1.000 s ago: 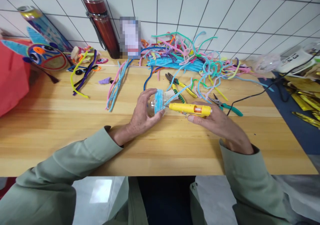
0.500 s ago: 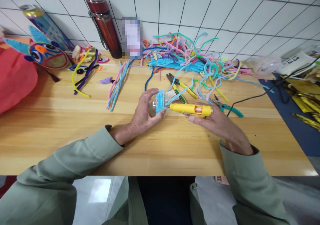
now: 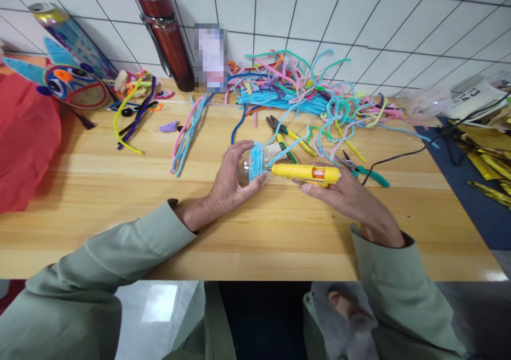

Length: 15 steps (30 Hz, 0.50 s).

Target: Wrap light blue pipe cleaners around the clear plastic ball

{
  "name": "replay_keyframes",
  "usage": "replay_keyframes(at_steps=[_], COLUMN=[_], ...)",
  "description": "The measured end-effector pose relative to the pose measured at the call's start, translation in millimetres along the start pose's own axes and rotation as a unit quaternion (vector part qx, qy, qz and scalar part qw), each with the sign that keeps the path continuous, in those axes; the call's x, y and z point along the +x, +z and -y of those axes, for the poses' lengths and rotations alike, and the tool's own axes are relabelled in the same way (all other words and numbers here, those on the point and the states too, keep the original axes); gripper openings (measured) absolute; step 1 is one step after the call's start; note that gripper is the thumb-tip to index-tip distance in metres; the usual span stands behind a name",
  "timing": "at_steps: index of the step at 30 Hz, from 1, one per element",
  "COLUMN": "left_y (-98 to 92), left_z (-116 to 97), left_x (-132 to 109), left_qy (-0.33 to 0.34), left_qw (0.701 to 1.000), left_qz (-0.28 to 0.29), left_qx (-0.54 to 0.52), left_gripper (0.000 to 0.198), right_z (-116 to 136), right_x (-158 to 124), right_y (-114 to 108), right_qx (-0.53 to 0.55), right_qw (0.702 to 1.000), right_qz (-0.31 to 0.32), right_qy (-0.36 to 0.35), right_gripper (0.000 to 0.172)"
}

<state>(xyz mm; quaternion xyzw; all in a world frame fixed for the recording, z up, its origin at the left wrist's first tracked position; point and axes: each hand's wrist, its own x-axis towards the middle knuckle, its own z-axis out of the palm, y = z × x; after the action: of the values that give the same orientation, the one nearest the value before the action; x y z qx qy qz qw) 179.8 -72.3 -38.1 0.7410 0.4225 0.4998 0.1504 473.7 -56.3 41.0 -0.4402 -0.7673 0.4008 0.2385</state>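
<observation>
My left hand (image 3: pixel 231 176) is closed around a small clear plastic bottle (image 3: pixel 244 172) lying on its side. A band of light blue pipe cleaner (image 3: pixel 256 162) wraps the bottle, and a loose strand (image 3: pixel 293 148) runs off it to the right. In my right hand (image 3: pixel 343 195) is a yellow hot glue gun (image 3: pixel 303 173), its nozzle at the right edge of the blue band. Fingers and grip hide the gun's handle. Just behind lie yellow-and-green handled pliers (image 3: pixel 287 149), with teal-handled pliers (image 3: pixel 377 178) near my right wrist.
A heap of pipe cleaners (image 3: pixel 287 101) lies along the tiled wall. A red thermos (image 3: pixel 167 40), a tall can (image 3: pixel 72 40) and a decorated face piece (image 3: pixel 75 86) stand back left, beside red material (image 3: pixel 27 141). A black cord (image 3: pixel 415 151) crosses the right side.
The glue gun has shifted very slightly right, its nozzle staying by the blue band. At the left, the red material now hangs lower. Under the table at right, a person's hand or foot has come into view.
</observation>
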Motion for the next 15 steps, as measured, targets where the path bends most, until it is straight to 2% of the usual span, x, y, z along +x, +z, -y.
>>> replay_keyframes(at_steps=[15], left_y=[-2.0], left_z=[-1.5], left_x=[0.7], left_qy=[0.007], left_qw=[1.000], left_qz=[0.010], left_qx=[0.007], left_gripper=[0.064], right_z=[1.5], right_x=[0.6], right_y=[-0.7], right_qx=[-0.017], right_qw=[1.000], right_qz=[0.006], right_qy=[0.004], right_gripper=[0.027])
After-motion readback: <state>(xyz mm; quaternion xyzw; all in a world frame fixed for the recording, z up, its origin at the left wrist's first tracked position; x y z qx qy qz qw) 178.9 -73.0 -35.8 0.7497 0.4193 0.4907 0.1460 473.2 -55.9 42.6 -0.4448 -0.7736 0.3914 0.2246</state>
